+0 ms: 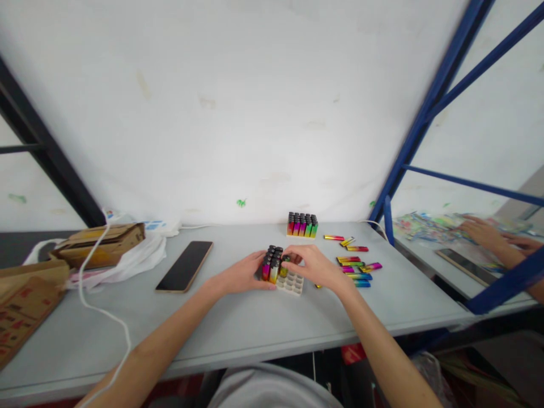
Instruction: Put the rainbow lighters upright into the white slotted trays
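A white tray with round-edged slots (290, 284) sits on the table in front of me. Several shiny coloured lighters (271, 271) with black tops stand upright in its left part; slots on the right hold nothing. My left hand (246, 273) is curved around the left side of the tray and the standing lighters. Between the fingertips of my right hand (313, 263) is a yellowish lighter (284, 270), upright over the tray. Loose metallic lighter sleeves or lighters (353, 270) lie scattered to the right of my right hand.
A filled block of lighters (302, 225) stands near the wall. On the left lie a phone (185, 266), cardboard boxes (100, 243), a plastic bag (138, 258) and a white cable (106, 311). Beyond the blue frame (419, 130), another person's hands (488, 235) work at a neighbouring table.
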`<state>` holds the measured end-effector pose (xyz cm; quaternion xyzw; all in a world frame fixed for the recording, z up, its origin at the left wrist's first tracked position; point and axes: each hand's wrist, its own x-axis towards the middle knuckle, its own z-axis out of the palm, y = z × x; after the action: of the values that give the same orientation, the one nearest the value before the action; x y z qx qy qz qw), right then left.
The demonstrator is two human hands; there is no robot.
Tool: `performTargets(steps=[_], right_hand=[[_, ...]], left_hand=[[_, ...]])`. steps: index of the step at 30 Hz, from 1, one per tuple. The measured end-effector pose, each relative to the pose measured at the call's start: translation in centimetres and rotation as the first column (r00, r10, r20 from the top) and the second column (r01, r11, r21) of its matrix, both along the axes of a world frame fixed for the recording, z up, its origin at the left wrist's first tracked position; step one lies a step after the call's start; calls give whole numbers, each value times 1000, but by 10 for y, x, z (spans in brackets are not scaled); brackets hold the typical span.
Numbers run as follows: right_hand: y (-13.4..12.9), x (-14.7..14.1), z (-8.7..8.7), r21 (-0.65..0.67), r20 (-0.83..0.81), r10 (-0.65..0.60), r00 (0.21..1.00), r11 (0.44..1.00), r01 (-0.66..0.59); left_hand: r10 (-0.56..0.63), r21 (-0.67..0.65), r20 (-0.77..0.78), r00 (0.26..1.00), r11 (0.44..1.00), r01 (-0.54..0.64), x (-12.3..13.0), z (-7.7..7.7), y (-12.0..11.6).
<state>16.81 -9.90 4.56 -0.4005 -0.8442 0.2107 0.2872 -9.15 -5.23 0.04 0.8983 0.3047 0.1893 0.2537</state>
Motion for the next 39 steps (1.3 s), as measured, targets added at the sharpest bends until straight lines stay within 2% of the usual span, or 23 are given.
performTargets(steps=[13, 23, 28, 39], right_hand=[[-7, 0, 8, 41, 80, -31, 996, 999, 27], [-10, -2, 11, 55, 83, -11, 997, 998, 7], [-8, -3, 12, 113, 130, -46, 990, 993, 31], [-10, -1, 14, 106, 204, -69, 977, 993, 48]], left_hand=[[2, -12, -1, 1000, 1000, -2, 1, 1, -1], [-5, 10, 3, 1000, 1000, 4, 0, -2, 1], [-1, 14, 3, 1000, 1000, 1, 0, -1, 0], [0, -2, -8, 1000, 1000, 0, 0, -2, 1]])
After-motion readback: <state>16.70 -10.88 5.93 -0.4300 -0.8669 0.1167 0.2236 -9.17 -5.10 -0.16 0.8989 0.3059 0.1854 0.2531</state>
